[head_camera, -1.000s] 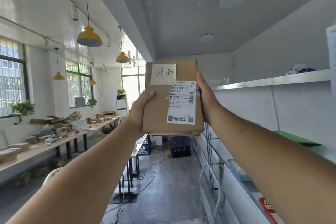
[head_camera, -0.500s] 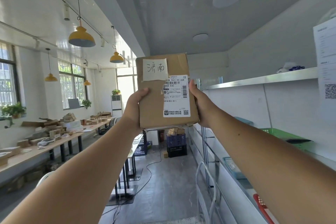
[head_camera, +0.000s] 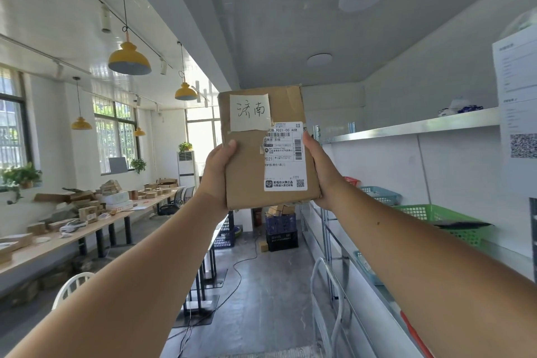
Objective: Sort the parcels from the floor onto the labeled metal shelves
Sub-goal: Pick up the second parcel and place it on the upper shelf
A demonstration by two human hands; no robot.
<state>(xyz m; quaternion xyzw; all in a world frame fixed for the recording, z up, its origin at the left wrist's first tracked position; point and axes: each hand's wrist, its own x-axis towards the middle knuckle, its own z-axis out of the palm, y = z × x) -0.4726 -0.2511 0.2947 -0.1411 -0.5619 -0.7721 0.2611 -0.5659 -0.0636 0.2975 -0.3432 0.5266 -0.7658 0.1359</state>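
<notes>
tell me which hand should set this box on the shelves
Right, probably. The metal shelves and their baskets run along the person's right side, and the right hand already holds the box by the edge nearest them. The left hand would have to reach across.

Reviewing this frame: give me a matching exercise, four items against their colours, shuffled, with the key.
Items:
1. parcel
2. nearest lamp
3. nearest basket
4. top crate

Colours:
A. green
B. blue
C. brown
D. yellow

Pairs: 1-C, 2-D, 3-A, 4-B
</notes>
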